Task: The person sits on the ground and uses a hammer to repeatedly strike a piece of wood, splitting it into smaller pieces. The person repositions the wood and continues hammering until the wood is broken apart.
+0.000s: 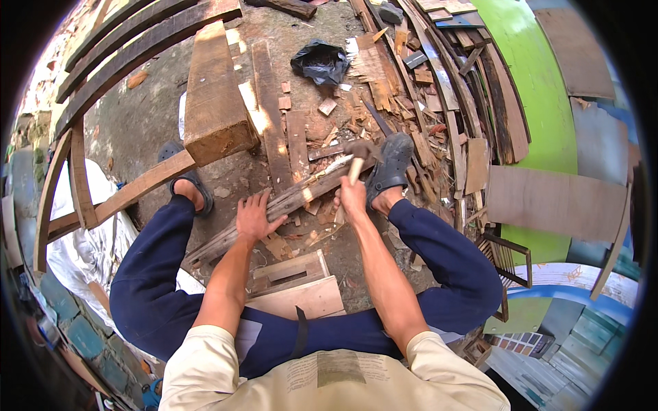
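A long, weathered wooden plank [295,197] lies slantwise on the ground between my feet, its far end beside my right shoe [391,168]. The upper edge looks splintered and pale. My left hand [255,215] rests on the plank's near part, palm down and fingers spread. In my right hand [351,197] is a hammer [356,166], gripped around its light wooden handle. The brown hammer head is over the plank's far end, close to the shoe; whether it touches the wood I cannot tell.
A thick timber block [216,96] stands ahead on the left, near a slatted wooden frame [130,41]. Wood scraps [404,89] litter the ground to the right, by a black plastic bag [320,63]. A small wooden box [295,284] sits close before me.
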